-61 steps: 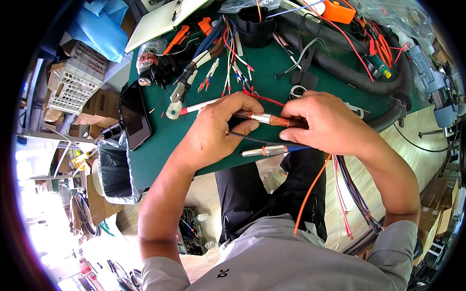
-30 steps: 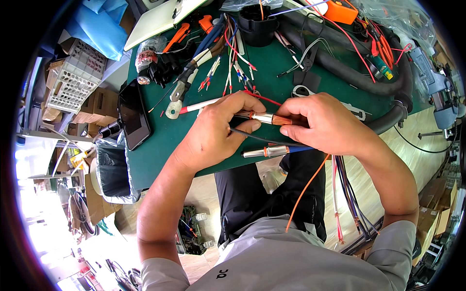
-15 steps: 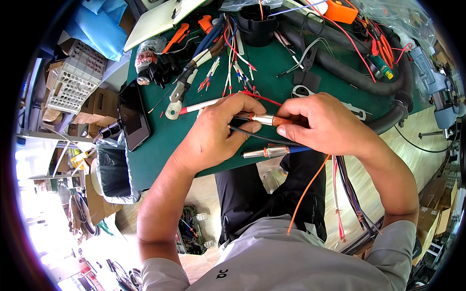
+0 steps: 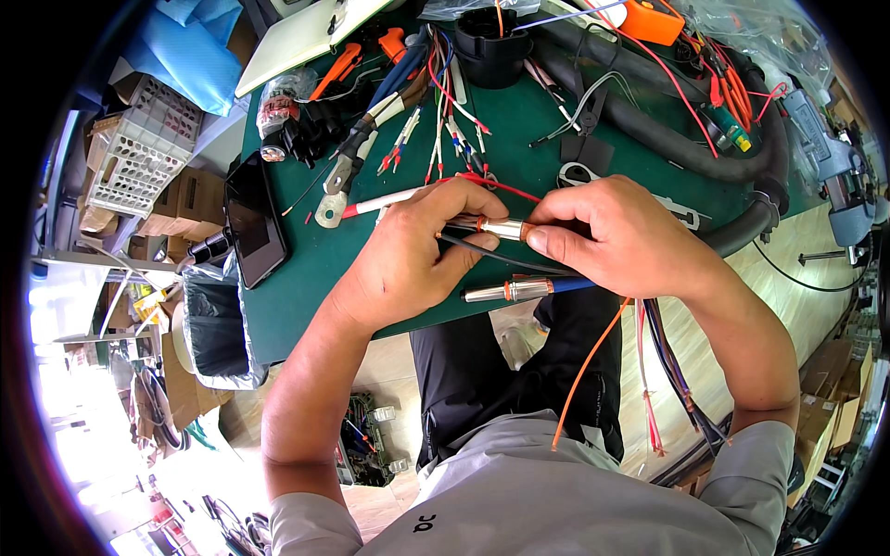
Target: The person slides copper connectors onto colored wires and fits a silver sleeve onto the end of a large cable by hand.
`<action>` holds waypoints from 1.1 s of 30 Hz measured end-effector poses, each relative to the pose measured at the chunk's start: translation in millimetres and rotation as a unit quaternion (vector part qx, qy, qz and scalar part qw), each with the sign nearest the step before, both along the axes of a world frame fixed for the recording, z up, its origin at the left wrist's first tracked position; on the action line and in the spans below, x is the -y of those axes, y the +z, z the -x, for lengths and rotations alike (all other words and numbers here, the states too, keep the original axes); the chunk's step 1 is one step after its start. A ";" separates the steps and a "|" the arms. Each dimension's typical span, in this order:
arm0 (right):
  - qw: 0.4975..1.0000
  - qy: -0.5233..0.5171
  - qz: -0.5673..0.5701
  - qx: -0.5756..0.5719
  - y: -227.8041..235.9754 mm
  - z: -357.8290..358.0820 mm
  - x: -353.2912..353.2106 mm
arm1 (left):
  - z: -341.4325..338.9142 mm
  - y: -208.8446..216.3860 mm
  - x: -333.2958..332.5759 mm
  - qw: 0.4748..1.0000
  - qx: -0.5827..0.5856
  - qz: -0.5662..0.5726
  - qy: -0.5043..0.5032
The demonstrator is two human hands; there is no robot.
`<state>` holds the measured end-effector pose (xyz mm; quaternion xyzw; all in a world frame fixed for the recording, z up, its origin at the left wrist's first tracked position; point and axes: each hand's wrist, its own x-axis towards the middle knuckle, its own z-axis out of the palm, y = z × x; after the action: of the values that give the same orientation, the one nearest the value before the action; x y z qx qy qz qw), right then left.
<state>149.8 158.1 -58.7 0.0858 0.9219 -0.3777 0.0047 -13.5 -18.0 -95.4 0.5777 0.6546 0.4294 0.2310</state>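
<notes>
Between my hands, above the front of the green table, is a silver metal connector pin [image 4: 505, 228] with an orange ring. My left hand [image 4: 403, 255] is closed round its left end, partly hiding it. My right hand [image 4: 616, 241] pinches the cable's copper end at the pin's right end; the fingers cover most of the copper. A thin black wire [image 4: 505, 265] runs from under my left fingers toward my right hand. Just below, a second silver connector pin [image 4: 510, 290] on a blue cable lies at the table's edge.
A bundle of ferruled wires [image 4: 440, 139] and a cable lug [image 4: 332, 206] lie behind my left hand. Thick black conduit [image 4: 667, 144] curves round the right side. A black cup [image 4: 491, 51] stands at the back. An orange wire [image 4: 589, 371] hangs before my lap.
My right fingers have closed up to the pin's right end, and less copper shows between them. My left hand has barely moved. The hanging wires have swung slightly.
</notes>
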 end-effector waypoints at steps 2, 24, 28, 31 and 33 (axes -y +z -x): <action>1.000 -0.002 -0.009 0.013 2.2 -0.2 0.6 | 0.0 0.7 0.4 1.000 -0.003 0.006 0.001; 0.999 0.007 -0.031 0.001 -7.7 1.7 1.3 | 0.2 1.5 2.5 0.998 0.022 0.056 0.010; 0.998 0.020 -0.058 -0.002 -7.9 2.5 1.5 | 1.4 -2.0 2.4 0.999 0.017 0.039 0.002; 0.995 0.022 -0.089 -0.031 -8.9 2.1 2.2 | 1.4 -1.7 2.0 0.999 0.013 0.041 0.000; 0.985 0.026 -0.125 -0.119 -19.1 0.8 1.5 | 1.3 -1.7 2.0 0.999 0.015 0.041 -0.001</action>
<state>149.1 156.6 -77.8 0.0158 0.9579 -0.2666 -0.1056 -14.9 -20.0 -97.1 0.5620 0.6676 0.4106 0.2644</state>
